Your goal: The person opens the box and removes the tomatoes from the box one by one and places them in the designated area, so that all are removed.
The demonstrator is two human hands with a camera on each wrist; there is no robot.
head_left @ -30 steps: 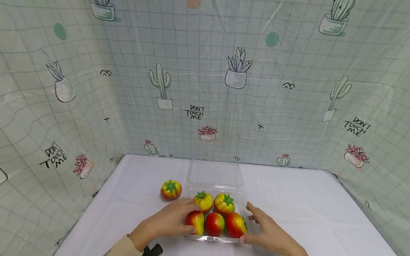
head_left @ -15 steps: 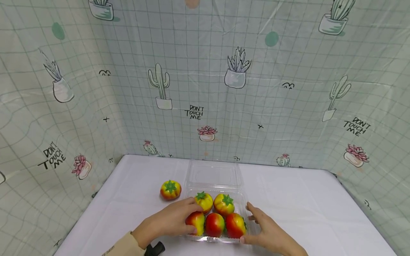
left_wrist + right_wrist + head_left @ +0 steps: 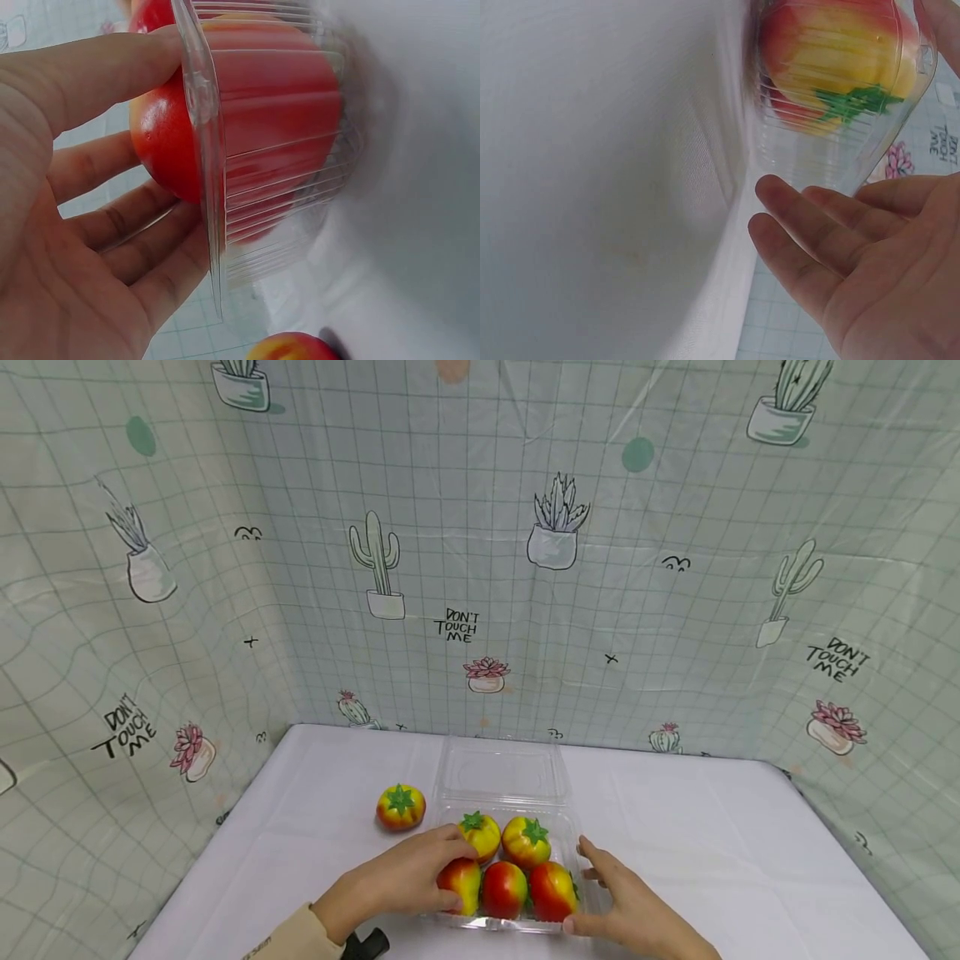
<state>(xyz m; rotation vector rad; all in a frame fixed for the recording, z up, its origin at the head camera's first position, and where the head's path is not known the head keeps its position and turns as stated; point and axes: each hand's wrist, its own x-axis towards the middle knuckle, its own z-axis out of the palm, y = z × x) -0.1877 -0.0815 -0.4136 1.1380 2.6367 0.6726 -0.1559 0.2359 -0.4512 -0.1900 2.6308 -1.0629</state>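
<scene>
A clear plastic clamshell box (image 3: 561, 822) holds several red-and-yellow toy persimmons with green leafy caps. My left hand (image 3: 408, 870) grips the front-left persimmon (image 3: 462, 885) inside it. In the left wrist view, the thumb lies on this persimmon (image 3: 161, 142) just over the box rim (image 3: 212, 161), with the other fingers spread round its far side. My right hand (image 3: 626, 893) is at the box's right side, its thumb at the front corner. In the right wrist view that hand's fingers (image 3: 795, 259) are loosely extended beside the ribbed wall, near a persimmon (image 3: 840, 60) behind the plastic.
Another persimmon (image 3: 401, 807) sits on the white tablecloth (image 3: 675, 827) left of the box. The box's lid (image 3: 502, 770) lies open toward the back. A cactus-print curtain (image 3: 480, 552) closes off the back and sides. Something black (image 3: 366, 943) shows below my left wrist.
My left hand and the front-left persimmon have shifted very slightly to the right. The right hand, the box and the loose persimmon stay where they were.
</scene>
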